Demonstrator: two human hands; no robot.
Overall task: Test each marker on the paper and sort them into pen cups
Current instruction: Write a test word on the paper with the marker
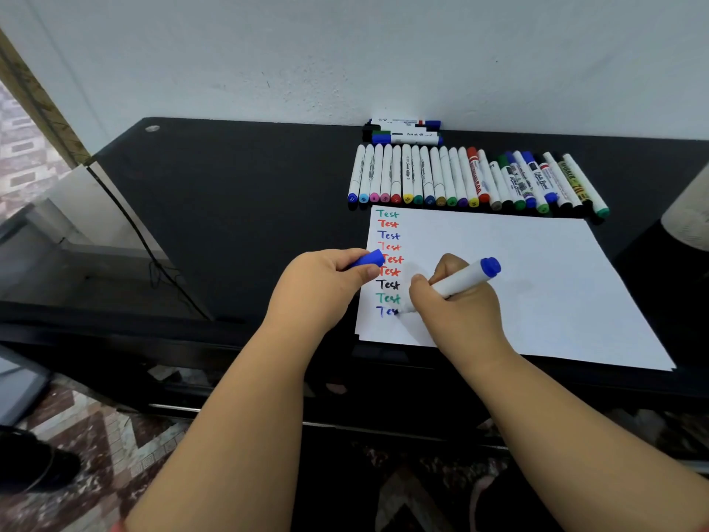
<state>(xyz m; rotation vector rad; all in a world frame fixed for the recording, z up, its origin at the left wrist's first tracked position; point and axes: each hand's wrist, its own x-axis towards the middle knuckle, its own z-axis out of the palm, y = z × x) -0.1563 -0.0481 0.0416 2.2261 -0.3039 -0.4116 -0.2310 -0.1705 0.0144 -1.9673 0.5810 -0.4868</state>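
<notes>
A white sheet of paper [518, 278] lies on the black table [238, 193], with a column of coloured "Test" words down its left side. My right hand [452, 309] grips a white marker with a blue end [466, 279], its tip down at the lowest, blue word. My left hand [326, 286] pinches the blue cap [368, 259] at the paper's left edge. A row of several markers [472, 178] lies behind the paper. A small stack of markers [403, 131] rests against the wall.
A pale rounded object [686, 216] shows at the right edge of the table. A black cable [126, 220] runs down the table's left side. A patterned floor and a dark shoe [34, 462] lie below the front edge.
</notes>
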